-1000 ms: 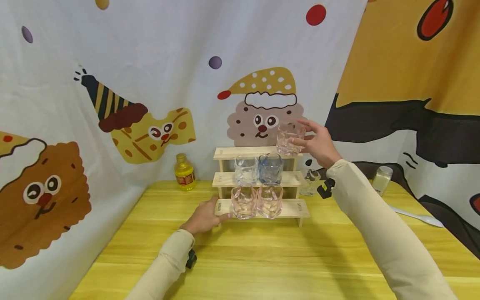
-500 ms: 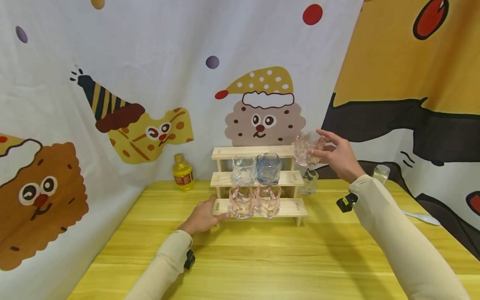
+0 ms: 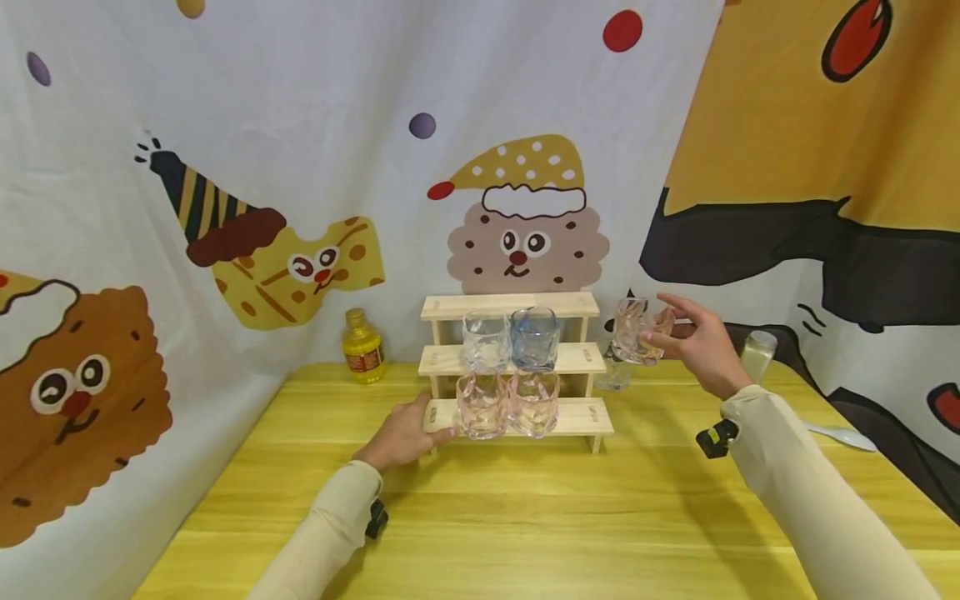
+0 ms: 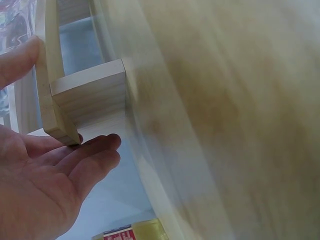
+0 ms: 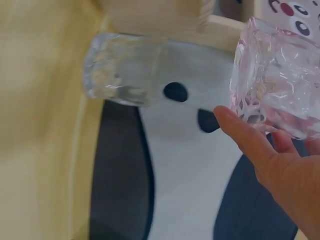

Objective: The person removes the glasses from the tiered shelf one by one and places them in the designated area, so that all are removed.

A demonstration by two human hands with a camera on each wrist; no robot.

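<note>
My right hand (image 3: 703,346) holds a pinkish clear glass (image 3: 640,332) between thumb and fingers, raised to the right of a three-step wooden stand (image 3: 510,306). In the right wrist view this pink glass (image 5: 280,80) is tilted in the frame, apart from the stand. My left hand (image 3: 399,433) grips the left end of the stand's lowest step, thumb on one face and fingers at the other, as the left wrist view shows around the plank (image 4: 52,95). A clear glass (image 3: 486,343) and a blue glass (image 3: 535,340) stand on the middle step. Two pink glasses (image 3: 482,407) sit on the lowest.
Behind the stand's right side, another clear glass (image 3: 613,372) stands on the wooden table (image 3: 480,517). A yellow bottle (image 3: 363,346) is at the back left. To the right are a lidded jar (image 3: 757,356) and a white spoon (image 3: 843,436). A printed cloth hangs behind.
My right hand has carried the pink glass from above the top step to the right and downward. My left hand keeps its grip on the stand.
</note>
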